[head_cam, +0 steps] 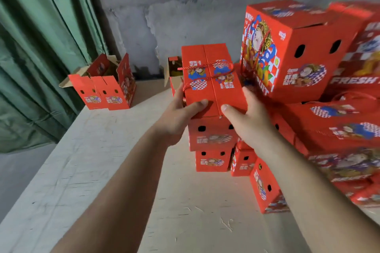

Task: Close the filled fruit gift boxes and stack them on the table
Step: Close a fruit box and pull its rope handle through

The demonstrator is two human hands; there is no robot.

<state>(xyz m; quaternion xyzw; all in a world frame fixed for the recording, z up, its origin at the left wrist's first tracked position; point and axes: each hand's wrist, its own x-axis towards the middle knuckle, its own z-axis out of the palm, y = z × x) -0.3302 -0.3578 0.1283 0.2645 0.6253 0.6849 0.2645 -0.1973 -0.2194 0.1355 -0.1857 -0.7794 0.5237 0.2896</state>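
The pale scuffed wooden table [115, 170] is seen nearest, with both bare forearms stretched out over it. A closed red cardboard gift box with a red cord handle [211, 80] is gripped from both sides: the left hand [181, 117] is wrapped around its left edge with the thumb laid across the lid, and the right hand [246, 117] is clamped on the right edge in the same way. The box is held at the top of a narrow column of red boxes [211, 146]; whether it is already resting there cannot be told.

A topple is the risk judged here: if the box is let go off-centre, the narrow column could be tipped toward the table's open side. The centre seam could also be sprung if the thumbs are lifted early, and the loose cord could be snagged by fingers.

To the right, a big blurred pile of red gift boxes [339, 129] is stacked, the tilted top box [292, 47] showing "FRUIT" on one face; "FRESH" is read beside it. The Chinese characters and small logo are too blurred to be read.

Farther back, two open red boxes with raised flaps [107, 86] are left by the green curtain [37, 47], another open one [174, 72] behind the held box.
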